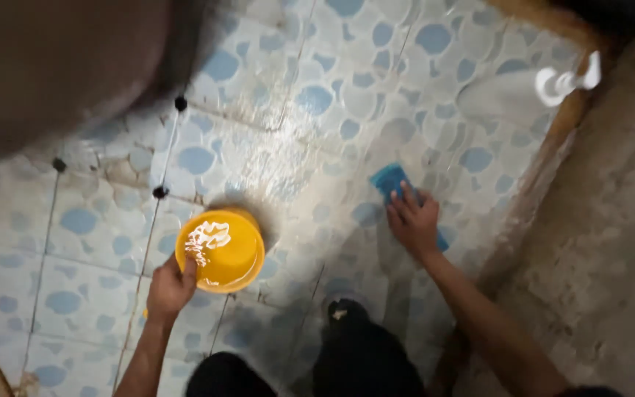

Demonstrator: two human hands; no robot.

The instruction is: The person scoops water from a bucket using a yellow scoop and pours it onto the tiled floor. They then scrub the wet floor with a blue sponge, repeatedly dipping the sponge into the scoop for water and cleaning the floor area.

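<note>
Low in the frame's left half, the left hand [170, 288] pinches the rim of a yellow bowl [220, 250] of water, kept level, while the right hand [414, 220], fingers spread, presses a blue scrubber [395, 184] flat against the wet tiled floor [295, 110] at centre right.

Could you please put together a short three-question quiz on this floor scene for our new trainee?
1. True or false: the left hand grips the rim of a yellow bowl.
2. What does the right hand press on the wet tiled floor? A) blue scrubbing pad B) broom C) towel
3. What lies inside the bowl?

Key
1. True.
2. A.
3. A shiny liquid, seemingly water; the bowl is not dry.
</note>
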